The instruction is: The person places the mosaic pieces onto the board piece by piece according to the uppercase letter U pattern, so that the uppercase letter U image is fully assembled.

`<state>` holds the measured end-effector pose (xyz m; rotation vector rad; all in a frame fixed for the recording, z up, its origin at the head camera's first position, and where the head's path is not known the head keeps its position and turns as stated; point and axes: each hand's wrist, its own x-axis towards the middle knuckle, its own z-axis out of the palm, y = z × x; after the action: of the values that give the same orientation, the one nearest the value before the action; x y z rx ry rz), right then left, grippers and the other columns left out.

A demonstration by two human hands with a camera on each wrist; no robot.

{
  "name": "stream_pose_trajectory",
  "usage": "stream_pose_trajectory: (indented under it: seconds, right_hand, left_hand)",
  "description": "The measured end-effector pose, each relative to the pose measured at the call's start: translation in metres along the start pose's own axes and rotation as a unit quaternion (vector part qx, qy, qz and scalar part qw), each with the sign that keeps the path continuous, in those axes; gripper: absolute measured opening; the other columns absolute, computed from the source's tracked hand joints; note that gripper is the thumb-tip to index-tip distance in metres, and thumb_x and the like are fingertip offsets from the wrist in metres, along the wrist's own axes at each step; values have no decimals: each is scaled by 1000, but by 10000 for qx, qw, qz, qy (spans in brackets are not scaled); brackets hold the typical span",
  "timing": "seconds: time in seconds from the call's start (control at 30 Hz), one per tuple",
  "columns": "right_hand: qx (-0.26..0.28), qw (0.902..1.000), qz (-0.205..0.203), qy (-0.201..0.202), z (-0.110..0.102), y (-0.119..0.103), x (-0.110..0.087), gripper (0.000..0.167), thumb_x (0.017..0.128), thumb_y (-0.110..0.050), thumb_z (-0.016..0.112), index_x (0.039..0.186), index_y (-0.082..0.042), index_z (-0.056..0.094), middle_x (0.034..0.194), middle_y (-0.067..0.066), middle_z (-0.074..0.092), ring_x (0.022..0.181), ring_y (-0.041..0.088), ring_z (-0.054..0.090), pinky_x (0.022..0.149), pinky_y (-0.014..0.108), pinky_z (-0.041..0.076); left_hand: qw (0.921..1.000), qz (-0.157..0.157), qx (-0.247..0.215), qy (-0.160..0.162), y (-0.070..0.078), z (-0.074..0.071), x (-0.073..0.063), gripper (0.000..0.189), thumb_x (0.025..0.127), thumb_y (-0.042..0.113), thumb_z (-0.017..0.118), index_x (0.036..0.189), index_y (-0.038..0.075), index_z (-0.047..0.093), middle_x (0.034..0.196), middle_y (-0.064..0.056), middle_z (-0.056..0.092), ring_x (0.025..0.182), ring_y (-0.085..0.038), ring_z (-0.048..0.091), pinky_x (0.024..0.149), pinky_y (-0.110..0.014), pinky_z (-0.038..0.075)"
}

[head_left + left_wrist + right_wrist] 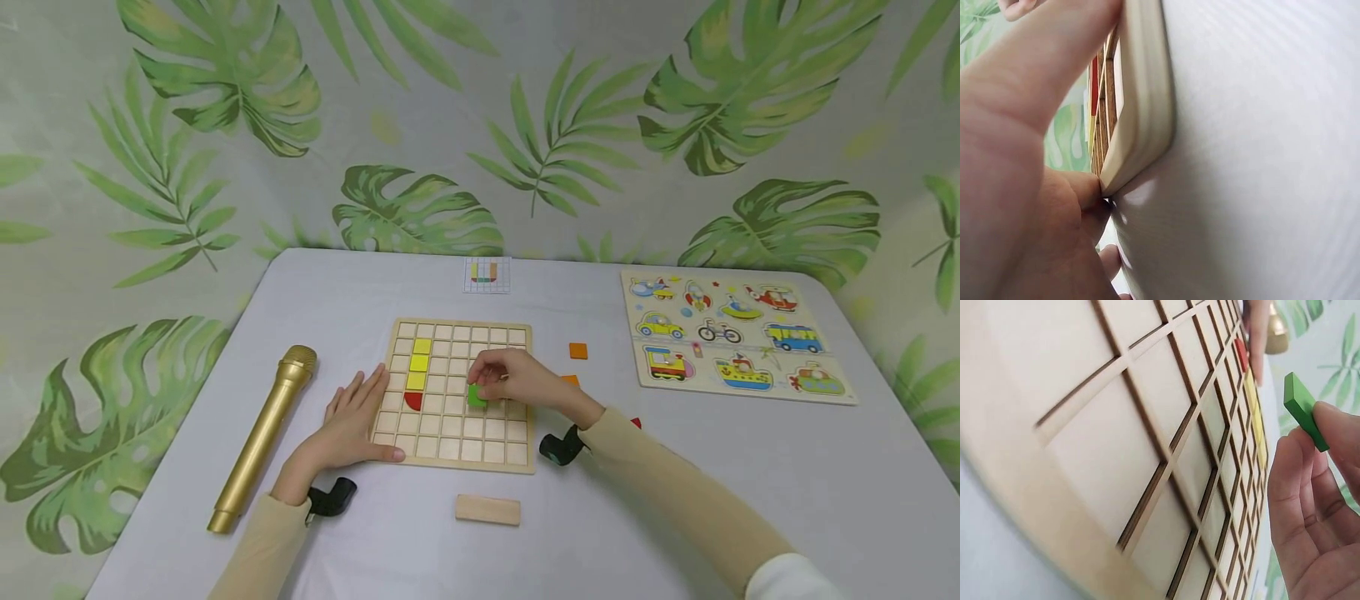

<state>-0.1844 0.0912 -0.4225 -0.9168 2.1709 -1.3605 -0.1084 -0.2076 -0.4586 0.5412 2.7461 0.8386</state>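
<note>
One green tile (477,395): tilted above the grid board (465,467), raised clear of its cells, right of the red rounded piece (413,402), with bare cells between.
Yellow tiles (419,363): a column running away from me, beyond the red piece.
Tile's long axis: I can't tell one; its thin edge shows from my right wrist.
Right hand (510,379): nearer the tile; my grip is narrowed to a pinch, thumb and fingers holding it.
Left hand (348,425): fingers straight, touching the board's left edge, thumb at its near rim.
</note>
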Motion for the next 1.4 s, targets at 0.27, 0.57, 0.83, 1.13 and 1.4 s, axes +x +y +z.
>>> stream_pose_trajectory:
  seconds: [0.27,0.57,0.83,1.13,1.4]
  right_hand:
    - [-8,9998,45,-186,14,-6,20,12,85,3,66,95,-4,66,89,7,64,80,15,57,75,26,49]
    - [-176,9995,176,-186,30,-12,40,12,84,3,68,94,-4,66,84,1,62,77,13,56,73,24,48]
    - [-676,9974,83,-242,43,-11,51,13,81,6,66,90,-3,65,83,7,63,74,10,55,69,20,46]
    - [-1354,9900,385,-102,50,-15,53,13,82,2,67,87,-9,65,75,-3,58,71,12,52,65,22,42]
    - [-2135,9768,127,-118,53,-14,55,12,80,1,69,84,-11,66,71,-6,56,67,9,51,64,23,42]
  left_hand:
    - [10000,-7,-18,17,1,-1,1,123,67,54,81,151,-5,11,158,-19,5,140,-46,-1,105,-66,-1]
    - [10000,-29,12,-34,1,-2,-1,123,68,55,80,151,-4,10,158,-18,5,141,-45,-1,105,-65,-1]
    - [10000,15,-51,-44,8,-6,-2,122,69,51,81,150,-7,11,157,-22,6,140,-48,0,104,-67,0]
    - [10000,-4,-28,-44,9,-6,-2,121,69,51,81,150,-6,12,157,-21,7,140,-47,0,104,-67,0]
    - [10000,1,-1,-42,8,-6,-2,121,69,51,81,150,-6,12,157,-21,6,140,-47,0,105,-66,0]
